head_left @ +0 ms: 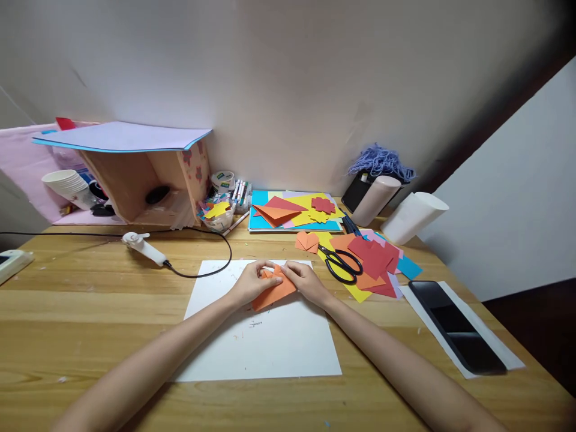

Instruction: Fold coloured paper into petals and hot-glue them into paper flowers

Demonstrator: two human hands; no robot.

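An orange folded paper (pixel 275 294) is held between both hands above a white sheet (pixel 270 354) that bears small dark marks. My left hand (pixel 254 282) grips its left side, the thumb lying across its face. At its upper right edge, my right hand (pixel 303 281) pinches the paper with the fingertips. A folded orange heart (pixel 306 242) lies just behind my right hand. Black-handled scissors (pixel 342 264) rest to the right on loose coloured papers (pixel 373 261).
A phone (pixel 456 327) lies at the right on white paper. Behind are stacked coloured sheets (pixel 261 222), paper rolls (pixel 375 201), a cup of scraps (pixel 218 216) and an open box (pixel 130 186). A white corded tool (pixel 146 249) lies at the left.
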